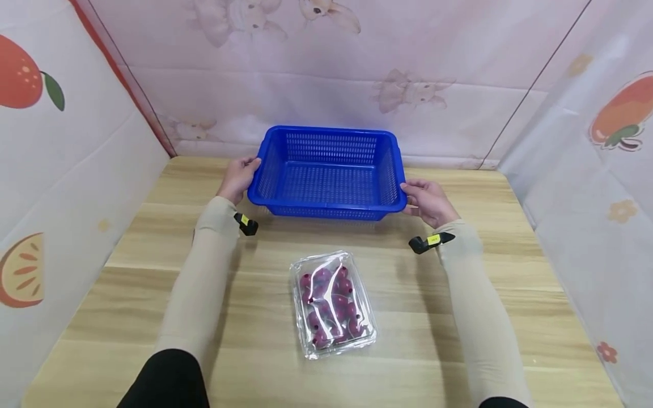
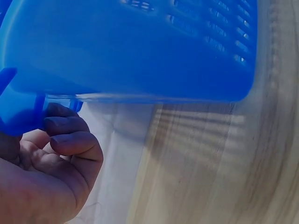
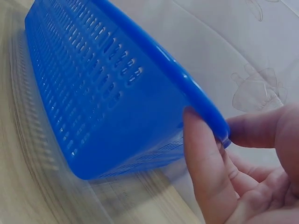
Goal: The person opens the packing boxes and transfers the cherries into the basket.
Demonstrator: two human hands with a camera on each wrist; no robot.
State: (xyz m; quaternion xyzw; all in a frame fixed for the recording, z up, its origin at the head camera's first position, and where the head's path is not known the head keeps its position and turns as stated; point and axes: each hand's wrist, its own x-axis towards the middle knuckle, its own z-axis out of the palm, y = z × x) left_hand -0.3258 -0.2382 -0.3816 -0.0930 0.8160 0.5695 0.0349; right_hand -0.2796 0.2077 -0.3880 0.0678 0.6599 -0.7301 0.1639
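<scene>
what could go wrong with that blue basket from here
The blue basket might tip if one side slips, since the left hand and right hand hold it only by its two ends. Pulled forward, it could bump the clear box of red fruit in front. Pushed back, it may catch the cloth behind.

Room to pass either side of the clear plastic box [image 1: 318, 262], blue basket [image 1: 326, 206] blocking beyond, printed backdrop [image 1: 326, 102] close behind
</scene>
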